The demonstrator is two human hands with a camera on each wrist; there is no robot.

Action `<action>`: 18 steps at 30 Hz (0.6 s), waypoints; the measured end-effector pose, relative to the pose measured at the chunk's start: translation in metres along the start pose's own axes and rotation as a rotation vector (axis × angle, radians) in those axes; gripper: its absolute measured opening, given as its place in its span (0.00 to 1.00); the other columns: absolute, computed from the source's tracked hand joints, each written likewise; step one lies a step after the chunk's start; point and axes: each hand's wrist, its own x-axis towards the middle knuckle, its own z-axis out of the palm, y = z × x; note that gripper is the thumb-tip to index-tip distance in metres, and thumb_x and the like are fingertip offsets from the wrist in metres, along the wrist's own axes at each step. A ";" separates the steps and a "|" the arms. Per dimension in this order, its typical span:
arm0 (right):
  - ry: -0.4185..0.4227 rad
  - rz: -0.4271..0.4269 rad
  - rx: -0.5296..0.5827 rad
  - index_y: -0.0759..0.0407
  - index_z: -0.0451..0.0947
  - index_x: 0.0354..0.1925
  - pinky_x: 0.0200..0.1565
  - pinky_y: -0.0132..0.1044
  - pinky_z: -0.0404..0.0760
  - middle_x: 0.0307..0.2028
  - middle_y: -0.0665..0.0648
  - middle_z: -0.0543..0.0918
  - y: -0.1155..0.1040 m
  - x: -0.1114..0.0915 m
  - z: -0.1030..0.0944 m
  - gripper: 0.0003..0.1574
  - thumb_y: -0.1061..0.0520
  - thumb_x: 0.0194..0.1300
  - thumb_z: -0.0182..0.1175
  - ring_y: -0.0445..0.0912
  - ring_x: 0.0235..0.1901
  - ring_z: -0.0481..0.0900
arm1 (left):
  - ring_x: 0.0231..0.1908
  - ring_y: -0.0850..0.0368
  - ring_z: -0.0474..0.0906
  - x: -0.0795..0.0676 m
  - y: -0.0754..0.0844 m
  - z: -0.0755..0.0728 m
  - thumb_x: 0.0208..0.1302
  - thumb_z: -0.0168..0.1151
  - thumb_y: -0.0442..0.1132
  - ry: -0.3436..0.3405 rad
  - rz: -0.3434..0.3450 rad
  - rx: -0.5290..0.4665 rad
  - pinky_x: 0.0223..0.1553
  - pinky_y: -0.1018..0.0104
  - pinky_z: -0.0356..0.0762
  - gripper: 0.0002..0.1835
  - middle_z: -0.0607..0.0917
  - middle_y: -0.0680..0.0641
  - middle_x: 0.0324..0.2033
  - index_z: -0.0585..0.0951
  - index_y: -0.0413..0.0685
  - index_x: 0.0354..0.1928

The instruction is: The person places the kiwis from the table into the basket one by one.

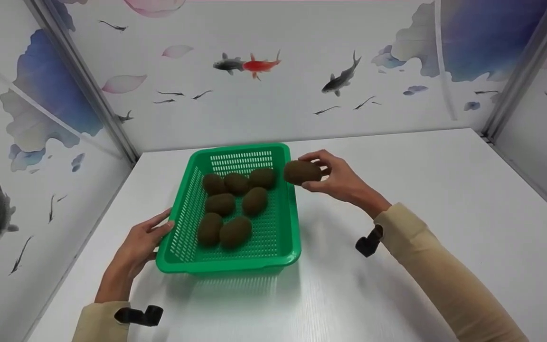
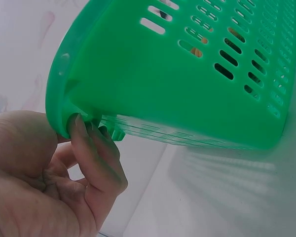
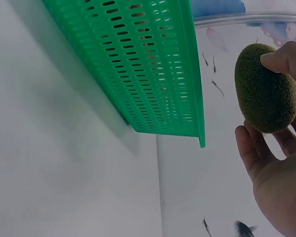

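A green plastic basket [image 1: 294,228] with slotted walls stands on the white table, and several brown fuzzy kiwifruits [image 1: 220,204] lie inside it. My right hand [image 1: 337,180] grips one more kiwifruit [image 1: 301,172] between thumb and fingers, just beyond the basket's right rim. In the right wrist view that kiwifruit [image 3: 264,91] appears higher than the rim, apart from the basket wall [image 3: 138,64]. My left hand [image 1: 139,244] holds the basket's left rim. Seen from the left wrist, its fingers [image 2: 96,158] curl under the rim [image 2: 59,98], while the thumb is mostly hidden.
White panels [image 1: 273,109] printed with fish and petals enclose the table at the back and both sides. The white tabletop [image 1: 444,213] stretches to the right of the basket. A black strap mount sits on each sleeve cuff [image 1: 399,223].
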 end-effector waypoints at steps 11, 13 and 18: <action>-0.090 -0.053 -0.029 0.50 0.73 0.64 0.55 0.43 0.79 0.56 0.54 0.77 -0.023 0.000 0.016 0.33 0.54 0.61 0.69 0.49 0.54 0.75 | 0.57 0.47 0.82 0.000 0.000 0.001 0.79 0.48 0.51 0.012 0.003 0.021 0.50 0.54 0.85 0.32 0.73 0.33 0.68 0.55 0.55 0.79; -0.105 -0.058 -0.030 0.50 0.73 0.64 0.56 0.44 0.79 0.56 0.54 0.77 -0.025 0.000 0.019 0.33 0.54 0.61 0.69 0.49 0.55 0.74 | 0.58 0.46 0.82 0.000 -0.001 0.001 0.79 0.48 0.51 0.013 0.004 0.016 0.50 0.55 0.85 0.32 0.73 0.33 0.68 0.55 0.56 0.79; -0.138 -0.055 -0.026 0.50 0.72 0.63 0.58 0.45 0.80 0.57 0.52 0.76 -0.032 0.002 0.026 0.33 0.54 0.61 0.70 0.49 0.57 0.75 | 0.58 0.47 0.82 0.000 -0.001 0.001 0.78 0.49 0.51 0.015 0.000 0.015 0.49 0.55 0.85 0.33 0.72 0.33 0.68 0.55 0.56 0.79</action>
